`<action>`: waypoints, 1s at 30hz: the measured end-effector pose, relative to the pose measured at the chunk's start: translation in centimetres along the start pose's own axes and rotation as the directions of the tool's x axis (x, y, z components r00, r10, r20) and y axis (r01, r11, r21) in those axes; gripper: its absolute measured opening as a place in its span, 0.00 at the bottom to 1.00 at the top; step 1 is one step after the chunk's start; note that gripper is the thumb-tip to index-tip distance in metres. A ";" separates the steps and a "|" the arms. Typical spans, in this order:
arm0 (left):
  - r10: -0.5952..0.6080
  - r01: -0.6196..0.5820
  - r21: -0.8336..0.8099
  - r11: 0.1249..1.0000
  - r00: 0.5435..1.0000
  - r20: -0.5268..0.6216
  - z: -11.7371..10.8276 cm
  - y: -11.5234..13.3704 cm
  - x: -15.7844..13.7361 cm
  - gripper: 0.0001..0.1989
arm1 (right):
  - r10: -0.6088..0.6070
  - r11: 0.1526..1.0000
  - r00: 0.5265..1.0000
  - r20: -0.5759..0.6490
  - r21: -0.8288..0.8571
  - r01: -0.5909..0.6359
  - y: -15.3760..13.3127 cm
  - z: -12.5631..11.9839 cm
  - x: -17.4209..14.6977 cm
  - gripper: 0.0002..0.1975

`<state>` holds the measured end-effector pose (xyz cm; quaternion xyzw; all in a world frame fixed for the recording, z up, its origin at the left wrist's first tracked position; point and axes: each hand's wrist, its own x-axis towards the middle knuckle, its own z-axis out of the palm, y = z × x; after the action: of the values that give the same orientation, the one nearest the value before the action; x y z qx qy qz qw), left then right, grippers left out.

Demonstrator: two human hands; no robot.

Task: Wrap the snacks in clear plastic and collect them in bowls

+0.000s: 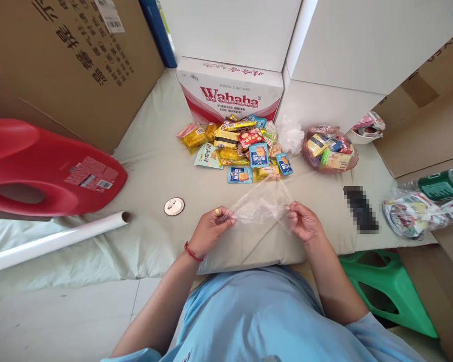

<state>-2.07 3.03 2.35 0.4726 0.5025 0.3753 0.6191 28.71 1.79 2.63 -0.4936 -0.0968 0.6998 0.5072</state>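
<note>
A clear plastic bag [264, 203] is stretched between my two hands, just above the cloth-covered surface. Its left edge is pinched in the fingers of my left hand [213, 229], which wears a ring and a red bracelet. On the other side, my right hand [305, 221] has its fingers closed on the right edge. Beyond the bag lies a heap of wrapped snacks [236, 146] in yellow, red and blue packets. A blue snack packet [239, 175] rests at the heap's front. To the left of my left hand is a round badge [174, 206], its pin side up.
Behind the snacks stands a Wahaha carton [234, 93]. A bowl of snacks [330, 149] and crumpled clear plastic [290, 133] sit right of the heap. Leftward are a red jug [53, 168] and a white tube [56, 242]. A green stool [396, 291] is below right.
</note>
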 end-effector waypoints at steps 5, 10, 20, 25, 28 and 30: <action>0.078 -0.043 0.088 0.995 0.898 -0.433 -4.2 -0.1 1.4 0.21 | -0.075 0.981 0.997 -0.023 -0.180 0.070 0.0 -0.8 -1.1 0.19; 0.097 0.008 0.162 0.987 0.769 -0.632 -4.1 1.0 -0.4 0.21 | -0.391 0.831 0.920 0.010 -0.426 0.357 2.3 1.1 -2.0 0.18; -0.280 0.277 -0.142 0.950 0.960 -0.001 4.8 -0.1 -1.9 0.36 | -0.253 0.324 0.722 0.644 -0.647 0.690 7.1 0.7 -8.9 0.08; 0.028 -0.027 0.085 0.996 1.000 -0.009 5.8 -0.8 -1.1 0.22 | -0.023 0.234 0.804 0.594 -0.779 0.582 1.0 -0.9 -10.7 0.15; 0.136 -0.137 0.173 0.975 0.991 0.019 6.0 -0.7 -1.5 0.18 | -0.481 0.338 0.820 0.310 -0.798 0.499 -3.3 -1.5 -8.8 0.20; 0.200 -0.215 0.238 0.947 0.976 0.086 6.1 -0.2 -2.0 0.17 | -0.506 0.381 0.817 0.275 -0.779 0.498 -4.5 -1.1 -6.2 0.27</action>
<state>3.48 -0.17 2.94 0.6071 0.4736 0.3584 0.5279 32.36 -1.49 8.58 -0.6212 -0.5541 0.3807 0.4027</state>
